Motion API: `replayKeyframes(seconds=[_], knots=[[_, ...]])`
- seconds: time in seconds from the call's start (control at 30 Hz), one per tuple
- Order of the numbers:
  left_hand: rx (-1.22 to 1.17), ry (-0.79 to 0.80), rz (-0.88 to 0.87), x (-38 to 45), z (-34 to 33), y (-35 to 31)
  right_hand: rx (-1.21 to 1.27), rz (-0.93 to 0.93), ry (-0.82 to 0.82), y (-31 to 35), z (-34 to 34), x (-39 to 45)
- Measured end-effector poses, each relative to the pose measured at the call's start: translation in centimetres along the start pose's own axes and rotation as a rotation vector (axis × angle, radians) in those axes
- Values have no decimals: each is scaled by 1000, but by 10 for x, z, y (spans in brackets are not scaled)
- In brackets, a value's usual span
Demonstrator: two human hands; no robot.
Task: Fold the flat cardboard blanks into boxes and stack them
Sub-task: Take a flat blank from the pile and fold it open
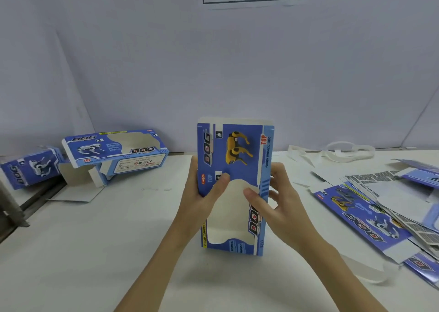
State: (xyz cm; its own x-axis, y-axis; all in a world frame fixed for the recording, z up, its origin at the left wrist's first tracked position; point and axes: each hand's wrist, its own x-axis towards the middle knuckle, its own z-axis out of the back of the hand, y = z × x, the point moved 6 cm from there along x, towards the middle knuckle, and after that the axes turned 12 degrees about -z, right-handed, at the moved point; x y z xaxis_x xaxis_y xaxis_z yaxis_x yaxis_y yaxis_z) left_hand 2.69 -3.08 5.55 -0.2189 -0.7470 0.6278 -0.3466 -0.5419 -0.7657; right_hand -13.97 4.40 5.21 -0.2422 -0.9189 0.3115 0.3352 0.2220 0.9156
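The left hand (202,193) gripped the left edge of the blue box (235,183), its thumb curled over the printed front beside the window cut-out and the other fingers hidden behind the panel. The right hand (275,204) held the right edge, thumb laid across the front at the rim of the cut-out and fingers curled round the side behind it. Between the 2 hands the box stood on end above the white table (133,240), a yellow dog printed on its upper part and a white flap showing at the top.

Well left of the left hand, 1 folded box (114,150) lay on its side near the wall with its end flaps open, and a second folded box (31,166) sat just beyond it at the table's far left edge. Right of the right hand, a loose heap of flat blanks (370,214) was spread out. Beyond that heap, white strapping (344,150) lay looped by the wall.
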Motion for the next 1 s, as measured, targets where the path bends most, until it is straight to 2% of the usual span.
replayKeyframes(seconds=[0.13, 0.23, 0.33, 0.4, 0.47, 0.57, 0.63, 0.7, 0.77, 0.8, 1.0], knots=[[59, -34, -122, 1, 1, -6, -19, 22, -53, -3, -3, 1], [270, -65, -274, 2, 0, -12, -21, 84, -207, -3, -1, -3], [375, -130, -272, 0, -4, -9, -29, 101, -357, -5, -4, -10], [416, -89, -256, -3, -8, -10, -27, 154, -301, -1, -13, -13], [429, -44, -332, -4, -10, -18, 7, 172, -200, 2, -20, -14], [420, -18, -453, -5, -17, -36, 229, 10, -35, 3, -25, -11], [377, -54, -376, -1, -15, -33, 263, -43, -36, 1, -20, -9], [312, -66, -188, 4, -6, -22, 260, -29, -50, 2, -13, -8], [214, 5, 2, 7, 1, -7, 253, 14, -15, 5, -11, -8], [204, 64, 41, 7, 3, -2, 255, 28, 6, 5, -11, -8], [283, 165, -53, 5, 4, -1, 341, 38, 34, 3, 1, -7]])
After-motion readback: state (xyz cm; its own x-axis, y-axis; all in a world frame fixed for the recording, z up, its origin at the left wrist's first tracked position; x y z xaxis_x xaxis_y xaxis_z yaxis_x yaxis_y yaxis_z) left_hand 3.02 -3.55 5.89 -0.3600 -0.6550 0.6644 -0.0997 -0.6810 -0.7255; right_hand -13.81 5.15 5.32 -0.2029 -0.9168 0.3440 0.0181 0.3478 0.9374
